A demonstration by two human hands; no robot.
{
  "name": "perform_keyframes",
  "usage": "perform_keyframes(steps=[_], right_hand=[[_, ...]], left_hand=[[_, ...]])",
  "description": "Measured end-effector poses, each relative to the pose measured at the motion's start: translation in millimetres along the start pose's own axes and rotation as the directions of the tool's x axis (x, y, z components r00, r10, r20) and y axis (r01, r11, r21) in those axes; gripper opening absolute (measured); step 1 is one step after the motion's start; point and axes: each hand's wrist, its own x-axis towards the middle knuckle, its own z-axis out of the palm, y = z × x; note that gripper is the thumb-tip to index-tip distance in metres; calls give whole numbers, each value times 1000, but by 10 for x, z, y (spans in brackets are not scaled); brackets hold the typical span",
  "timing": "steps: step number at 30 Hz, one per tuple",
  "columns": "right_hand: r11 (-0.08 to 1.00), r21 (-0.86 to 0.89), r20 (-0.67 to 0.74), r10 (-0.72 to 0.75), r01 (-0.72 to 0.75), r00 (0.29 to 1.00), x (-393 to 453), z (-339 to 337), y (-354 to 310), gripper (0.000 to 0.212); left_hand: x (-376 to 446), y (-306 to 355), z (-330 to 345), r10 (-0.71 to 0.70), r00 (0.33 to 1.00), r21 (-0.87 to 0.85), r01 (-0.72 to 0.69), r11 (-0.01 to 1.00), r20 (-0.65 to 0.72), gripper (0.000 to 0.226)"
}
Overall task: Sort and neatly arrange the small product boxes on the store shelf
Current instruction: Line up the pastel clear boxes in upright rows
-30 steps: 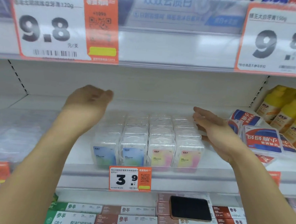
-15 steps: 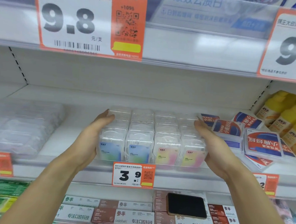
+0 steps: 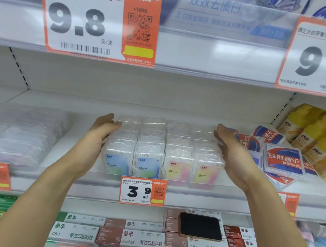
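— Where do we have the small clear plastic boxes [image 3: 162, 152]?
— On the white metal shelf [image 3: 230, 186], above the "3.9" tag [image 3: 143, 191] — left hand [image 3: 98, 138] and right hand [image 3: 233, 150] flat-fingered, pressing the block's sides.

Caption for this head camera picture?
Two bare hands, left and right, press a block of clear boxes together on a shelf.

Two bare forearms and hands, nothing worn

The left hand [image 3: 100, 136] and right hand [image 3: 232, 154] are showing no gloves, rings, watch or bands; both forearms are running bare to the frame's lower edge, with no sleeve showing, and the fingers [image 3: 109, 120] are looking slim, their nails hidden.
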Motion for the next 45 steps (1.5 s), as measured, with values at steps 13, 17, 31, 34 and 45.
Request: perform_keyframes(steps=[13,17,31,34,45], right_hand=[[382,-875,189,-292,296,937,89,609,-425,39],[400,-877,202,-194,266,960,95,593,-429,41],[418,-871,189,-198,257,962,6,554,-515,46],[408,-879,177,-204,248,963,-4,529,-509,45],[724,-672,71,-147,156,987,76,291,-463,24]], left_hand=[[717,582,734,-82,931,866,-296,404,356,33],[755,522,736,-114,902,844,-338,417,417,25],[710,526,722,-91,870,782,-385,490,485,20],[722,509,707,-83,870,781,-390,487,486,23],[732,575,186,76,934,765,-332,551,350,23]])
